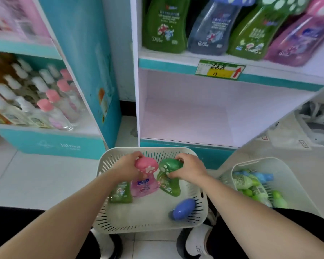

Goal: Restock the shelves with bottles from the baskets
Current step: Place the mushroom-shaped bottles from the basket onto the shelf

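1. A pink plastic bottle with a spotted mushroom cap (145,181) and a green plastic twin (168,181) stand in the white slatted basket (150,224), long axes running from 6 to 12 o'clock, caps uppermost.
2. Your left hand (128,164) is clamped on the pink cap; your right hand (189,168) is clamped on the green.
3. The bare white lower shelf (185,120) lies at 12 o'clock, so I judge the lift goes up and forward.

White slotted basket (150,224): matt plastic, smooth.
Pink mushroom-capped bottle (145,181): glossy translucent plastic, paper-like label.
Green mushroom-capped bottle (169,181): glossy translucent plastic.
White shelf board (185,120): smooth, matt.
Pale floor tiles (36,174): smooth, faint sheen.
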### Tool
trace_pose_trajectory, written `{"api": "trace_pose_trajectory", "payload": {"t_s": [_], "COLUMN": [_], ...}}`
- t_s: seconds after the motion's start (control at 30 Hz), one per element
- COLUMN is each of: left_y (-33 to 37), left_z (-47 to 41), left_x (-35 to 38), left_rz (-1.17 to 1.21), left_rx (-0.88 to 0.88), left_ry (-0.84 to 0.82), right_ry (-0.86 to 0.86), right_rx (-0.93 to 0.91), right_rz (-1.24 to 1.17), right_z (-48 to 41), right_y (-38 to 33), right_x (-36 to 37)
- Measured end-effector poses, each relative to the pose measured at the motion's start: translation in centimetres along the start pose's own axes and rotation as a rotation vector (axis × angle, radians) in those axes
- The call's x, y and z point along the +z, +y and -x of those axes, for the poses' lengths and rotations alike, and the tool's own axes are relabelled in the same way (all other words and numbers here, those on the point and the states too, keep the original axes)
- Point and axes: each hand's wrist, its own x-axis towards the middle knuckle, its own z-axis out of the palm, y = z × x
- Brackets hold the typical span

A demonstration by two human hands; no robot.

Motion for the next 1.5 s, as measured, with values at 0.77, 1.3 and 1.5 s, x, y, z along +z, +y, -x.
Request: {"api": "trace_pose_trajectory", "payload": {"t_s": [0.77, 1.3, 1.5], "left_y": [20.7, 37.7, 40.9], "left_z": [14.0, 13.7, 9.4], "left_x": [-14.0, -12.3, -10.3], "left_rz": [-0.187, -0.045, -0.062], "left_rx": [0.371, 0.699, 0.718], "left_ry": [0.293, 0.441, 0.534], "right_ry": [0.269, 0.323, 0.361], "right_rx": [-0.177, -0.250, -0.269], "right_rz": [0.056, -0.065, -0.116], "right_z": [12.1, 15.7, 15.4], "right_y": [-3.8, 0.8, 2.3], "right_x": [-20.1, -28.0, -30.4]}}
